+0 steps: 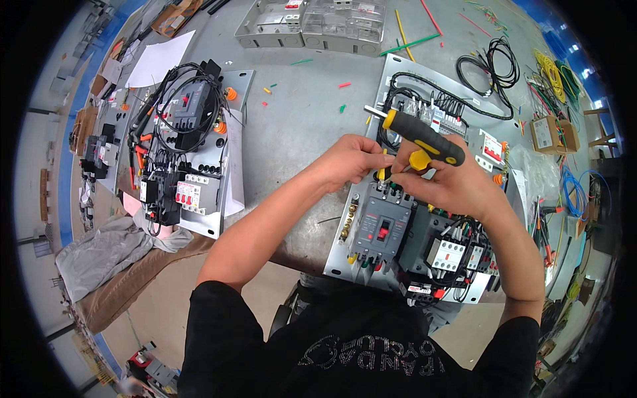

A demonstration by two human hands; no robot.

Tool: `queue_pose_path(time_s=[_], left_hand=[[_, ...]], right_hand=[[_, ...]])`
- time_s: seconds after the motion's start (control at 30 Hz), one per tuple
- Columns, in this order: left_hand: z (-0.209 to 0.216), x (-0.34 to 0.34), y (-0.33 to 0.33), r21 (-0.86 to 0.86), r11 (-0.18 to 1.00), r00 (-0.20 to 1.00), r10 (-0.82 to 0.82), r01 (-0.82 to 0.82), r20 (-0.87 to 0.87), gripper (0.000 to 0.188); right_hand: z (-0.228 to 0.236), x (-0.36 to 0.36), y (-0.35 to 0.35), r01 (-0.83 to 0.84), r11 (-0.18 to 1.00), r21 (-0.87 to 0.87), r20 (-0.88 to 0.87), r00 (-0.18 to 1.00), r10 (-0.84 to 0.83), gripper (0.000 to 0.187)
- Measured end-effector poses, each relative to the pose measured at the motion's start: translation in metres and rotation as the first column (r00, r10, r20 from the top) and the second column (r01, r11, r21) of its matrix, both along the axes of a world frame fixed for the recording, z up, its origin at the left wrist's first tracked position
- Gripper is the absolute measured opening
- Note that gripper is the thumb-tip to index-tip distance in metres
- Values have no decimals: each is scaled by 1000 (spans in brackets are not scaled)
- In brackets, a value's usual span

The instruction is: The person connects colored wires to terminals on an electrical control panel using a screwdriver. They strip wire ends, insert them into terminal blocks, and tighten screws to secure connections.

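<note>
My right hand (458,178) is closed around a screwdriver (424,138) with a black and yellow handle, its metal shaft pointing up and left. A round yellow knob-like piece (419,160) shows by those fingers; whether it belongs to the screwdriver I cannot tell. My left hand (352,161) pinches a thin yellow wire or sleeve (382,172), and the right fingertips come close to it. Just below the fingers, a dark grey circuit breaker (383,229) with a red switch is mounted on a metal plate (340,255). Its upper terminals are partly hidden by my hands.
A contactor (446,254) with black wires sits right of the breaker. Another wired plate (222,199) lies to the left, beside a person in grey sleeves (99,255). Clear plastic boxes (342,26), coiled black cable (491,69) and a cardboard box (554,134) lie farther off.
</note>
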State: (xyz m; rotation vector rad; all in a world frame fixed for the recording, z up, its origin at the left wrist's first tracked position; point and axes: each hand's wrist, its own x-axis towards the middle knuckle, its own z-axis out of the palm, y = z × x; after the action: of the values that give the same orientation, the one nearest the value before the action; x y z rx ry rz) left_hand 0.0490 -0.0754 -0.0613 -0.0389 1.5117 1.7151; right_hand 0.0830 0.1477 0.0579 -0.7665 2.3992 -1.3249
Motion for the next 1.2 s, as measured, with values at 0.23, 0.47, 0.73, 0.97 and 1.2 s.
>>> queue_pose_path(time_s=[0.23, 0.47, 0.73, 0.97, 1.2], left_hand=[[4, -3, 0, 9, 1000, 1000, 13, -13, -3, 23], [-4, -7, 5, 37, 998, 997, 45, -47, 58, 20], [-5, -9, 8, -2, 998, 998, 67, -67, 5, 23], [-2, -11, 13, -23, 995, 992, 90, -92, -85, 12], [0, -7, 9, 23, 1000, 993, 10, -8, -114, 31]], right_hand=[[3, -2, -8, -47, 998, 30, -74, 996, 49, 15], [-13, -4, -10, -46, 997, -62, -150, 988, 36, 18], [-20, -7, -9, -53, 998, -44, -252, 967, 40, 17], [-36, -2, -3, 121, 984, -128, -140, 980, -139, 17], [-29, -4, -3, 39, 999, -7, -185, 982, -40, 16]])
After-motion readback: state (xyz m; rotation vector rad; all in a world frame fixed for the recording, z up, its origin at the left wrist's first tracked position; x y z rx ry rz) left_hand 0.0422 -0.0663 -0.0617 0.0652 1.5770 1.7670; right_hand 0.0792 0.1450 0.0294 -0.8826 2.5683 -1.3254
